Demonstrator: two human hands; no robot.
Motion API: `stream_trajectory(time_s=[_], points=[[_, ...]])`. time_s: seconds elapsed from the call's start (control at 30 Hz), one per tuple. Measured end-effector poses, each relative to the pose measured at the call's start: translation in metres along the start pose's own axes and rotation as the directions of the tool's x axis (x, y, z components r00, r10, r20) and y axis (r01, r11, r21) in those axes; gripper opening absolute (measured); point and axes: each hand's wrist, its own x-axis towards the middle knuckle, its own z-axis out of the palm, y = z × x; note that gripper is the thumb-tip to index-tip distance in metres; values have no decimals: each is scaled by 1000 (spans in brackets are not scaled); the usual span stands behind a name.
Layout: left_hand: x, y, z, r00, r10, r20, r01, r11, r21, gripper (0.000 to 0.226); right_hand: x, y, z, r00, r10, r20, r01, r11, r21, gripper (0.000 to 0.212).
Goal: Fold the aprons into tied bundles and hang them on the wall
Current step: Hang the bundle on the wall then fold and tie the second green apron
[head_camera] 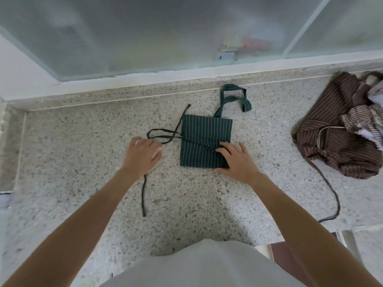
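A dark green striped apron (202,133) lies folded into a small square on the speckled stone counter (83,141). Its neck loop (234,98) sticks out at the far side. A thin dark tie string (163,134) loops out from its left edge and trails down toward me under my left hand. My right hand (236,160) presses flat on the square's near right corner, fingers spread. My left hand (141,154) rests palm down on the counter over the string, left of the apron.
A crumpled brown striped apron (335,129) lies in a heap at the right, with its dark string (331,193) trailing toward the counter's front edge. Frosted glass panels (145,27) rise behind the counter's raised back ledge.
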Motion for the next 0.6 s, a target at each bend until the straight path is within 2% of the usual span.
stream_trajectory(time_s=[0.03, 0.1, 0.17, 0.23, 0.3, 0.4, 0.47, 0.5, 0.53, 0.6], points=[[6, 6, -2, 999, 54, -5, -54, 996, -73, 27, -1, 2, 0, 1000, -17, -4, 17, 1000, -17, 71], [19, 23, -4, 982, 171, 78, -158, 975, -153, 51, -2, 7, 2, 996, -74, -47, 70, 994, -86, 73], [32, 37, -3, 946, 241, 215, -224, 969, -102, 75, -3, 12, 2, 991, -114, -74, 101, 982, -158, 71], [43, 42, 4, 908, 241, 344, -249, 968, -23, 91, -3, 18, 1, 988, -145, -59, 131, 973, -188, 70], [45, 41, 10, 866, 234, 443, -281, 959, 44, 98, -1, 24, 0, 984, -175, -40, 167, 974, -155, 66], [46, 34, 19, 841, 265, 471, -301, 954, 0, 103, 5, 32, -3, 989, -148, -25, 149, 989, 8, 51], [49, 32, 21, 845, 272, 461, -243, 962, -124, 105, 10, 33, -12, 999, -31, -26, 37, 970, 242, 37], [51, 34, 20, 869, 254, 425, -167, 959, -231, 103, 13, 31, -18, 999, 41, -29, -28, 931, 365, 31], [53, 36, 19, 902, 197, 384, -55, 935, -350, 95, 18, 30, -23, 993, 112, -42, -80, 882, 464, 25], [58, 43, 16, 955, -21, 295, 190, 808, -557, 64, 31, 26, -30, 962, 256, -94, -158, 806, 570, 21]])
